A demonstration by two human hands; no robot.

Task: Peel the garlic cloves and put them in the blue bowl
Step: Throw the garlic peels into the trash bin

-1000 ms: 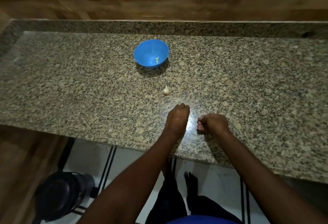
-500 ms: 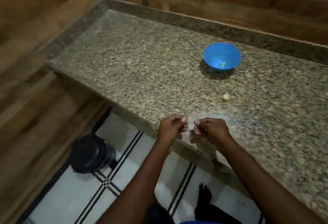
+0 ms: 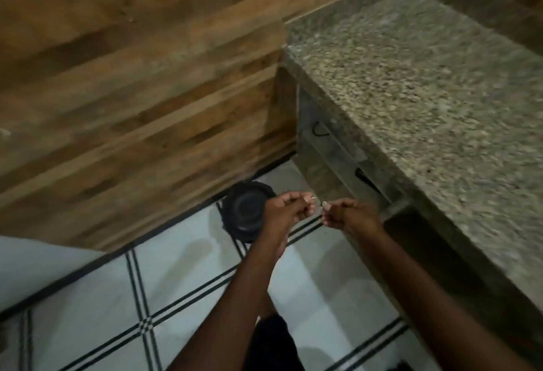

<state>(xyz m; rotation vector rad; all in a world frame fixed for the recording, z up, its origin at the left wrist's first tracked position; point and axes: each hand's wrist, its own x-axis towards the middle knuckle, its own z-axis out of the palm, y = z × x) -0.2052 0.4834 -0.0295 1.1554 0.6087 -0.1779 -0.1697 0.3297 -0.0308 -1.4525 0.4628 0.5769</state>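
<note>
Swung left since a second ago: blue bowl and loose clove gone from view, hands now off the counter [image 3: 426, 83] edge, above a dark bin [image 3: 245, 212]. Left hand [image 3: 283, 212] and right hand [image 3: 349, 216] curled, grip pinching something pale, probably garlic skin [image 3: 318, 203]; axis indiscernible.

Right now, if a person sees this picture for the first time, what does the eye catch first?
First, the two hands in the middle: the left hand and right hand are held close together above the tiled floor, fingers curled as if pinching something tiny. Just behind them a round black container stands on the floor by the wooden wall. The speckled granite counter fills the right side.
</note>
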